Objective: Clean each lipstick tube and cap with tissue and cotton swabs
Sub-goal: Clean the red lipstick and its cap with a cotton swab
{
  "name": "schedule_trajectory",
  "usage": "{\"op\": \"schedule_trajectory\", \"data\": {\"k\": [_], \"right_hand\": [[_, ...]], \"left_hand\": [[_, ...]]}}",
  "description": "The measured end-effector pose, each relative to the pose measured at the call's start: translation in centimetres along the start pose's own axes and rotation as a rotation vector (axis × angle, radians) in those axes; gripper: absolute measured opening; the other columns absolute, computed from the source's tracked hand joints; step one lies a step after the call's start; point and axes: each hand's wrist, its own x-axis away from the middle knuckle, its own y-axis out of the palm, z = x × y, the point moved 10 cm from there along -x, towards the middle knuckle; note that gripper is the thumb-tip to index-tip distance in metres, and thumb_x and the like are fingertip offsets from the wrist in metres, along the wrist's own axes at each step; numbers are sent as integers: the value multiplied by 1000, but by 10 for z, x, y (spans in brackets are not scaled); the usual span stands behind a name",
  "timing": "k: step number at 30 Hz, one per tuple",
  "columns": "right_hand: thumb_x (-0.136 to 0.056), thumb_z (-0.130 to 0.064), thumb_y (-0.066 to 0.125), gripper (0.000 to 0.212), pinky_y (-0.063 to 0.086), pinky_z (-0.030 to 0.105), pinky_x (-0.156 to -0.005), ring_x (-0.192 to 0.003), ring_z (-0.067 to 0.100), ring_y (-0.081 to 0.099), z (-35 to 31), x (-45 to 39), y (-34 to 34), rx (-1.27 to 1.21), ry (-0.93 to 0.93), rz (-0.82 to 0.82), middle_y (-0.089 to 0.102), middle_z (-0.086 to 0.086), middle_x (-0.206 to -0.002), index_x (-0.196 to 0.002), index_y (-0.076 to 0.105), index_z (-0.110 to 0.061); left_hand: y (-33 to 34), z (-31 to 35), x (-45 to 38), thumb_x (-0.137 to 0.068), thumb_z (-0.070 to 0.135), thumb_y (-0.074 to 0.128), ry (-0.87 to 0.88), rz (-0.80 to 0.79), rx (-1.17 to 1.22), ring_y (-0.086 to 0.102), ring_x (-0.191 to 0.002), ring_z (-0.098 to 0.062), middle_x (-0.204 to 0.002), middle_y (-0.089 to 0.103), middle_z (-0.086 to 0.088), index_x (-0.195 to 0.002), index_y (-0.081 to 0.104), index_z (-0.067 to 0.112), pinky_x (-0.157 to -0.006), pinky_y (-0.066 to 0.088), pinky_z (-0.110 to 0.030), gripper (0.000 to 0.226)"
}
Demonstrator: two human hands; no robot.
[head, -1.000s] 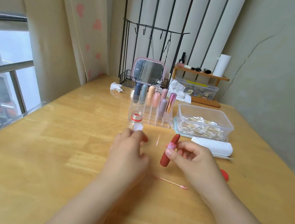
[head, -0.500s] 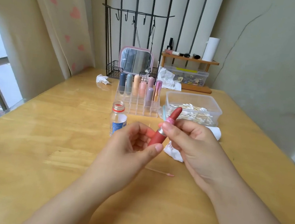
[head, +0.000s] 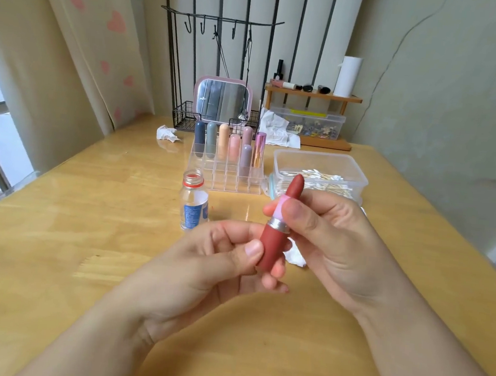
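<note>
An uncapped red lipstick tube (head: 273, 244) is held up over the table, its red stick and pink collar pointing up and away. My left hand (head: 213, 262) pinches the tube's red base between thumb and fingers. My right hand (head: 332, 240) pinches the pink collar and silver ring from the right. A white tissue (head: 295, 255) lies on the table behind the tube, mostly hidden by my hands. A clear box of cotton swabs (head: 320, 170) stands behind my right hand. No cap shows.
A clear organizer (head: 227, 171) holds several capped lipsticks. An open small bottle (head: 193, 204) stands in front of it. At the back are a pink mirror (head: 223, 98), a wire rack, crumpled tissues (head: 167, 134) and a wooden shelf (head: 311, 96).
The lipstick rose from the table into both hands: my left hand left the bottle and took the base. The view tilted up and moved closer; the used swab is out of sight.
</note>
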Motion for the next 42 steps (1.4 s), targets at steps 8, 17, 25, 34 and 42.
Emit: {"op": "schedule_trajectory", "data": {"k": [8,17,25,34,42], "right_hand": [[-72,-17,64,29,42,15,-41,-37,10,50,-10,1,-3,84,-80,113,59,1,-49,-72,60,12],[-70,-36,68,22,47,21,-47,-45,20,54,-14,4,13,42,-87,-71,53,2,-52,-78,73,-16],[-78,-23,65,27,49,29,-43,-43,30,58,-13,1,6,124,-150,-1,61,16,-59,-77,62,4],[-73,-47,67,28,52,25,-59,-49,24,59,-10,2,18,98,-129,-137,61,-2,-59,-84,74,-22],[-82,-32,68,22,39,6,-62,-61,-4,45,32,-7,-23,602,59,180,56,-7,-80,-103,70,-25]], "left_hand": [[-31,4,3,-57,40,85,82,335,-227,62,-69,-16,-73,66,-5,-80,70,21,-73,49,-30,33],[13,-2,0,-92,33,56,-14,-121,168,56,-66,-14,-75,59,-6,-104,64,2,-73,51,-29,34],[-12,4,-3,-74,32,77,124,158,-64,55,-59,-14,-65,58,-6,-84,64,14,-65,51,-25,25],[16,0,2,-94,35,51,-4,-192,108,50,-61,-10,-70,55,-1,-99,62,8,-69,49,-28,29],[-82,35,21,-84,27,60,115,686,-298,53,-57,-10,-76,60,-4,-88,64,11,-69,45,-34,17]]}}
